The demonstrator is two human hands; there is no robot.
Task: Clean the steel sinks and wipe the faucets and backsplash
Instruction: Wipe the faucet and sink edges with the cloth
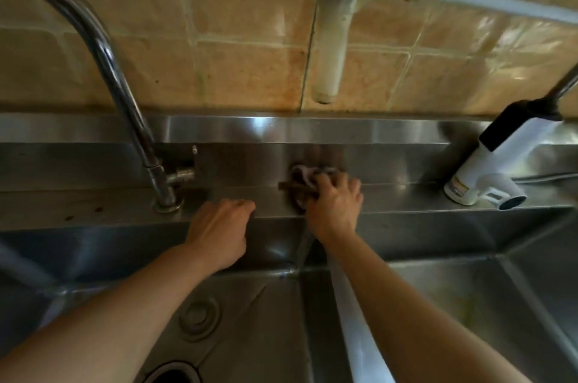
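My right hand (336,204) grips a dark crumpled cloth (303,177) and presses it against the steel backsplash (391,160) above the divider between the two sinks. My left hand (219,229) rests on the sink's rear ledge (93,204), fingers curled over its edge, holding nothing. The left sink (250,320) has a round drain cover (198,317). The right sink (453,304) lies under my right forearm. A curved chrome faucet (125,94) rises at the left. A white and black faucet heater (497,160) stands at the right.
Tan wall tiles (244,69) rise behind the steel backsplash. A white pipe (331,38) hangs down the wall at centre, and a white bar (506,5) crosses the upper right. A second drain opening (172,373) shows at the bottom edge.
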